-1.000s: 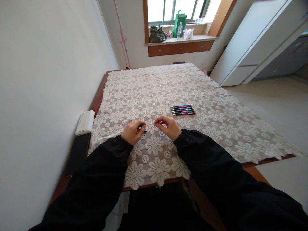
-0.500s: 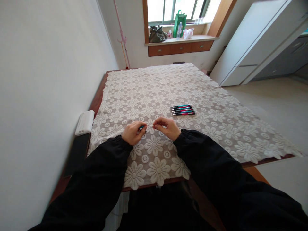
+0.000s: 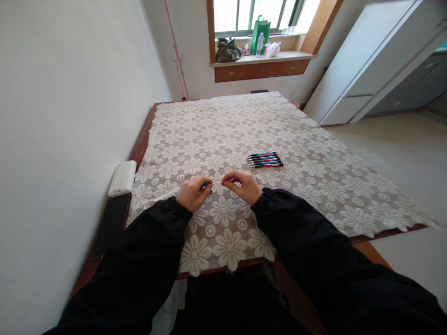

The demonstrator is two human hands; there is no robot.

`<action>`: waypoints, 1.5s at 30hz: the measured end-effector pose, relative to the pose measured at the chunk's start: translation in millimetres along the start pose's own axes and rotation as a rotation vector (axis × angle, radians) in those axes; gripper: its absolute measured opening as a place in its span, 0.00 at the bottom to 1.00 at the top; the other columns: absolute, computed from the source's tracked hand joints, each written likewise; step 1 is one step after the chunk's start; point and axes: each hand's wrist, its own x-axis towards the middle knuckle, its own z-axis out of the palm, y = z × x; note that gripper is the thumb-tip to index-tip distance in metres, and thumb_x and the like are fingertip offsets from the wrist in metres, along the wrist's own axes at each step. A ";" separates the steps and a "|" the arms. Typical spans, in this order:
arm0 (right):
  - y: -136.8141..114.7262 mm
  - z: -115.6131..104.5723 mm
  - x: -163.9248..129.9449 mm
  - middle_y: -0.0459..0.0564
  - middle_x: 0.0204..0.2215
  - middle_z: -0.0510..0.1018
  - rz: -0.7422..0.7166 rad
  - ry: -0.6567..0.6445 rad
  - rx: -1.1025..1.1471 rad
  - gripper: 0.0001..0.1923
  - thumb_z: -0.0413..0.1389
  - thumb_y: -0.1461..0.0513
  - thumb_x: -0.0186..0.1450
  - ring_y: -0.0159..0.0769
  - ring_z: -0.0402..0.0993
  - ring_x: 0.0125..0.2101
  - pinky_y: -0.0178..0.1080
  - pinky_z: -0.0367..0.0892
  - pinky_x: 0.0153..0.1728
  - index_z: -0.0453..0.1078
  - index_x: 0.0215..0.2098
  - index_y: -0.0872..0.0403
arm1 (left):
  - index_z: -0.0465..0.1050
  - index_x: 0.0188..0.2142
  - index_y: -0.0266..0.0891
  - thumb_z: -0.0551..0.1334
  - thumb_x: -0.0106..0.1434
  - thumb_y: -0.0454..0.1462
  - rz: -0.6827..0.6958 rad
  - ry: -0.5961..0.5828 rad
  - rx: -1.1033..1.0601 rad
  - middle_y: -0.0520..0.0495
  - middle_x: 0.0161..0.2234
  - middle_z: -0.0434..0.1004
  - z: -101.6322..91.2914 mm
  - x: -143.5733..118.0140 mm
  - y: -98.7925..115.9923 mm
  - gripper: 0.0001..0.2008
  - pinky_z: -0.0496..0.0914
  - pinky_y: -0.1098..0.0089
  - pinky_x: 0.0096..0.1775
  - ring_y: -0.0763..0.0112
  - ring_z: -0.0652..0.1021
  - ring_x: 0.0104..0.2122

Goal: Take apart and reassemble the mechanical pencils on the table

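Note:
My left hand [image 3: 191,192] is closed around a dark pen barrel [image 3: 206,185] with a teal part, just above the lace tablecloth [image 3: 244,125]. My right hand [image 3: 243,184] pinches something very small and thin at the barrel's open end; what it is I cannot make out. Both hands meet near the table's front, fingertips almost touching. A neat row of several pens [image 3: 265,159], teal and pink with black, lies on the cloth a little beyond and to the right of my right hand.
A white box-like device [image 3: 122,177] and a black flat object [image 3: 111,224] lie at the table's left edge by the wall. Bags and a bottle [image 3: 260,43] stand on the far window sill. A white cabinet [image 3: 366,60] stands at the right.
My hands have drawn slightly closer together, the right fingertips now at the end of the barrel. Otherwise nothing moved.

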 end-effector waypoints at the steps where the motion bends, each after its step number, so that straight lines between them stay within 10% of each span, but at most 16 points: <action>1: -0.1 0.1 -0.1 0.47 0.32 0.82 -0.008 -0.001 -0.009 0.04 0.61 0.60 0.66 0.34 0.79 0.34 0.38 0.76 0.38 0.76 0.37 0.53 | 0.75 0.41 0.39 0.59 0.70 0.37 0.003 -0.001 0.001 0.47 0.35 0.80 0.0 0.1 -0.1 0.07 0.73 0.71 0.35 0.71 0.78 0.32; 24: -3.9 -5.1 -4.4 0.51 0.36 0.82 -0.426 -0.106 -0.486 0.07 0.51 0.63 0.75 0.36 0.78 0.37 0.37 0.72 0.41 0.72 0.43 0.52 | 0.75 0.43 0.40 0.59 0.71 0.39 0.040 -0.072 -0.053 0.48 0.36 0.81 0.6 -0.8 0.1 0.07 0.74 0.70 0.37 0.71 0.79 0.32; 38: -9.0 -2.6 -8.7 0.50 0.36 0.82 -0.317 -0.246 -0.445 0.07 0.53 0.59 0.74 0.37 0.80 0.37 0.38 0.73 0.40 0.73 0.45 0.50 | 0.74 0.45 0.41 0.60 0.71 0.38 0.150 -0.110 -0.112 0.49 0.35 0.80 -2.0 -2.5 4.7 0.07 0.73 0.72 0.35 0.74 0.78 0.31; 45: -2.5 0.4 -7.9 0.58 0.59 0.73 -0.214 -0.248 -0.417 0.38 0.64 0.52 0.67 0.48 0.68 0.61 0.54 0.67 0.61 0.55 0.69 0.49 | 0.74 0.42 0.40 0.61 0.70 0.37 0.138 0.091 -0.121 0.49 0.32 0.80 -2.4 -4.2 7.6 0.05 0.72 0.72 0.33 0.74 0.77 0.28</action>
